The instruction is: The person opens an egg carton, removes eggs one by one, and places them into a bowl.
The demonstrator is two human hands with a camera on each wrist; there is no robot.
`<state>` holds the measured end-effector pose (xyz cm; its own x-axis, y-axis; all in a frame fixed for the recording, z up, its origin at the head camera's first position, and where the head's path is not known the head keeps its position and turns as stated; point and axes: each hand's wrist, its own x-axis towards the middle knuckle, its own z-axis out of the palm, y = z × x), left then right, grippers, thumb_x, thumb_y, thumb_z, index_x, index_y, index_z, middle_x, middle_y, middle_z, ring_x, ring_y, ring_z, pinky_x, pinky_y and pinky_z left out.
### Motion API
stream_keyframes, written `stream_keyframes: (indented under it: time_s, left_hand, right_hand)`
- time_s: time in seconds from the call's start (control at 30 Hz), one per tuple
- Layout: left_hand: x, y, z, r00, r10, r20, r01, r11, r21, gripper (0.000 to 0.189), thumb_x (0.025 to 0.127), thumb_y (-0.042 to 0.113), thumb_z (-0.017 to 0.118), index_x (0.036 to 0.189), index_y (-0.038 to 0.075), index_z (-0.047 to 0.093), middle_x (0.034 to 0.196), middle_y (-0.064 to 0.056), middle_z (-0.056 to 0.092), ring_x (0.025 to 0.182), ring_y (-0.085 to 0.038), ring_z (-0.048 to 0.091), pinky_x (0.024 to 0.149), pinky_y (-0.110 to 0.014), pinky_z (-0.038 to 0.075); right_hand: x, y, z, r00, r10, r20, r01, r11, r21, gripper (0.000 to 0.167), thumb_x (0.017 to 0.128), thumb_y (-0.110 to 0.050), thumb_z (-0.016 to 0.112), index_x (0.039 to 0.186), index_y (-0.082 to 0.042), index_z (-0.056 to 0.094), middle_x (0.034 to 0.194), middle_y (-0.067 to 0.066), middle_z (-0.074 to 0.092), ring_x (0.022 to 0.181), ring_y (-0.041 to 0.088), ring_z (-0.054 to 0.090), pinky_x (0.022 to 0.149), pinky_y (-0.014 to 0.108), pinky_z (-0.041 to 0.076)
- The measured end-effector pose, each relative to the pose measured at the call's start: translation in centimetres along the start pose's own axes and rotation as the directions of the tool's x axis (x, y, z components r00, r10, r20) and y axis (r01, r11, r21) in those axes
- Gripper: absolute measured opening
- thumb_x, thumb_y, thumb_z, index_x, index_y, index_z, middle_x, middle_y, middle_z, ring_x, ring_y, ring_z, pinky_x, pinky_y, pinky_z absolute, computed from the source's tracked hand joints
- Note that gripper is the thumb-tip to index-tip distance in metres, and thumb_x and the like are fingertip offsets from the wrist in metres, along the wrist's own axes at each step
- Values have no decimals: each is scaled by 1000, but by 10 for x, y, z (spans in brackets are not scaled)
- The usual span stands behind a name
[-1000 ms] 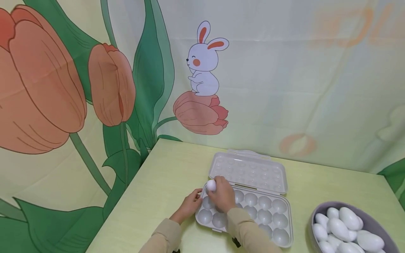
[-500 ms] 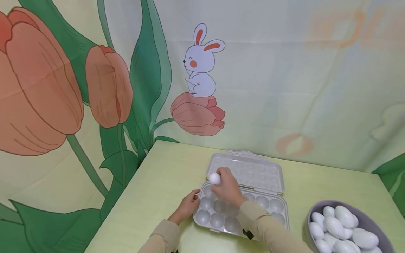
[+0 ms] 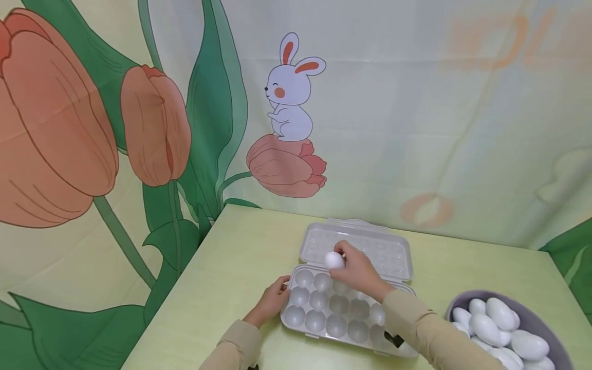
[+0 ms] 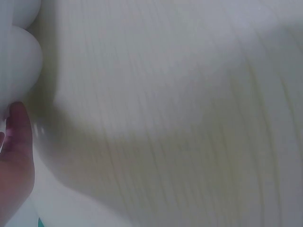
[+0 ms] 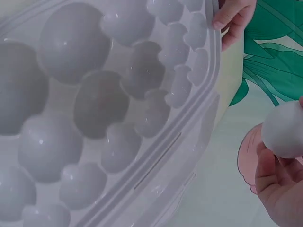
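Observation:
My right hand (image 3: 358,268) pinches a white egg (image 3: 335,260) between thumb and fingers, held up over the back row of a grey plastic egg box (image 3: 336,326). In the right wrist view that egg (image 5: 285,130) shows at the right edge, with fingertips under it. The box lies on the table with rows of round hollows facing up, its lid (image 3: 309,244) folded back behind it. At the box's left end my left hand (image 3: 272,299) grips the rim; the right wrist view shows its thumb (image 5: 226,15) on the edge and a finger below.
A grey-purple bowl (image 3: 552,329) heaped with white eggs (image 3: 485,329) stands at the right front. The pale table (image 3: 240,246) meets a printed cloth (image 3: 393,128) with tulips and a rabbit at its back and left edges.
My right hand has lifted the egg from the back left corner of the box and carried it rightward. My left hand has stayed at the box's left end.

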<state>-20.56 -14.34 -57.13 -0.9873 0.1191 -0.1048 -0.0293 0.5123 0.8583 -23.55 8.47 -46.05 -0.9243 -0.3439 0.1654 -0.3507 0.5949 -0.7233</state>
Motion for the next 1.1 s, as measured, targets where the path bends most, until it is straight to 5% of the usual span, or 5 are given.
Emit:
stream_keyframes:
  time_s: [0.43,0.77,1.1]
  left_hand:
    - [-1,3,1,1000,-4,-3,4,1000,2,38,88,7,43,125,1,43,96,-16,57,88,-23,56,73,-34,47]
    - [0,0,1,1000,12,-13,-12,1000,16,37,87,7,43,124,0,44,95,-16,58,87,-23,57,73,-33,47]
    - [1,-1,3,1000,14,-22,-14,999,31,37,87,6,44,123,1,45,94,-16,58,88,-25,57,73,-35,48]
  right_hand:
    - [-39,28,-80,971,34,238,-31,999,-19,29,70,-16,68,93,-10,52,87,5,56,64,14,52,58,24,43]
    - [-79,58,-135,952,146,268,-140,989,-44,34,72,-20,70,96,-6,51,88,7,53,67,13,53,58,25,45]
    - [-113,84,-166,930,234,283,-203,970,-133,36,72,-19,69,97,-4,48,87,6,53,69,10,49,58,23,42]
